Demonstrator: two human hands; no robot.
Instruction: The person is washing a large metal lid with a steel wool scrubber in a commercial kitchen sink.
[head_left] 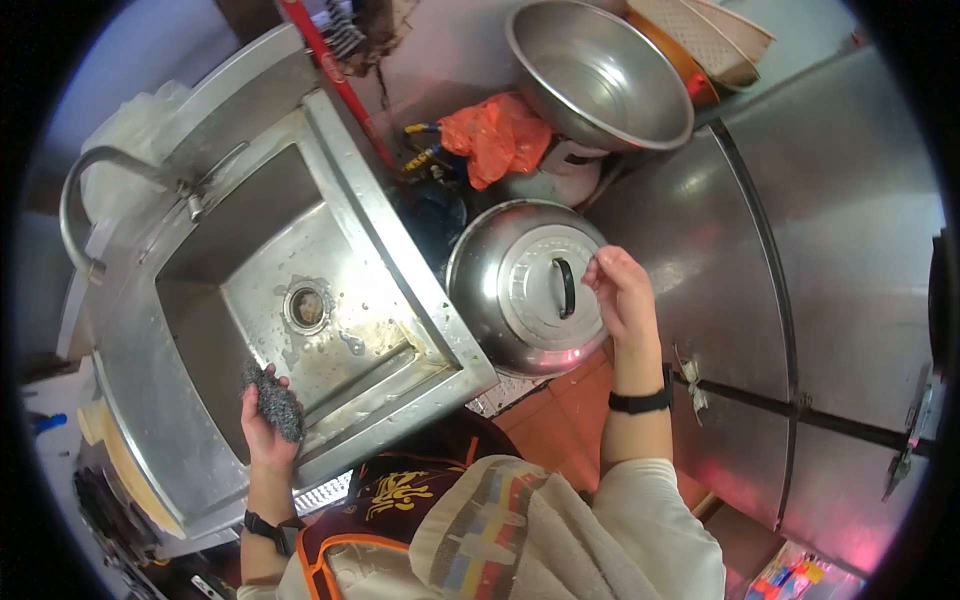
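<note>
Grip, our left hand (262, 438): clamped on steel wool (276, 406) over the sink (466, 366). Our right hand (628, 302): near lid (488, 270), closure unclear.

From where I stand, there's a stainless-steel sink (375, 240) with a broad metal rim around one deep, angular basin (370, 290). The basin floor is wet, with scattered droplets and patches of shine, and brownish marks run along its edge near a raised ledge. A round drain (307, 306) is set into it, with something pale inside that I can't make out. A curved metal faucet (190, 188) is mounted on the rim. Beside the sink I can see reddish-brown floor tiles (565, 425); a big domed metal vessel (477, 275) sits above them, its support mostly hidden.
</note>
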